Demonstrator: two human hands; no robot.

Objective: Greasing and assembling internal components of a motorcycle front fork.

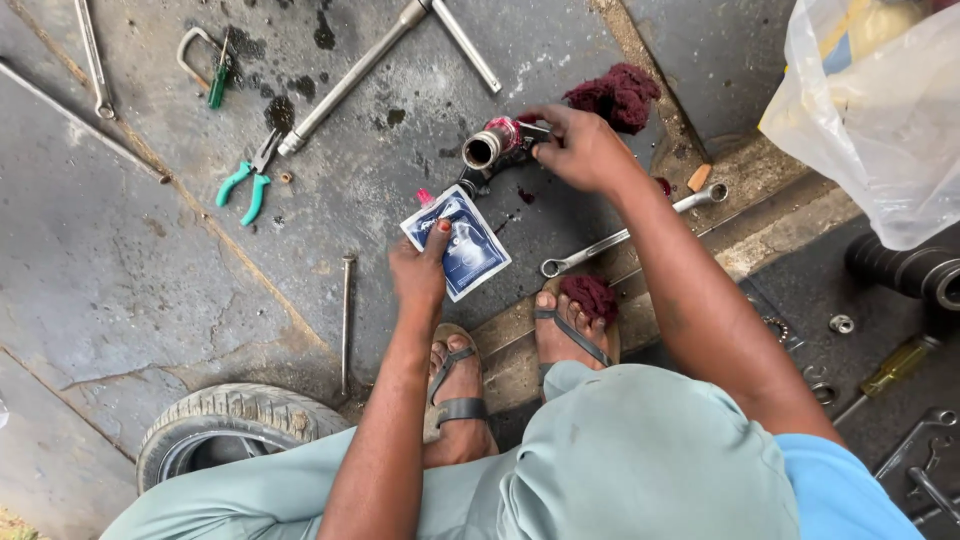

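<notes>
Landmark: the metal tube part (490, 147), standing on the stained floor (150, 260) with its open round mouth turned toward the pliers side and a red smear on its body.
Right hand (580, 150): your grip is closed around the far end of the tube part, fingertips pinching a small piece at its top; what that piece is, you cannot tell.
Left hand (418, 275): your grip pinches the near corner of the blue-and-white sachet (460, 243), thumb on top, fingers under.
Sachet from the tube part: just below it, toward your feet, its red-tipped top corner pointing up at the part's base and almost touching it.
Long axis: the sachet runs diagonally from your left hand up toward the tube part.
Nearer hand: your right is already on the part; your left is one sachet-length short of it.
Beside the tube part: dark red rag (615, 95) just beyond your right hand, spanner (630, 235) below your right wrist, green pliers (245, 185) well apart on the mouth side.
</notes>
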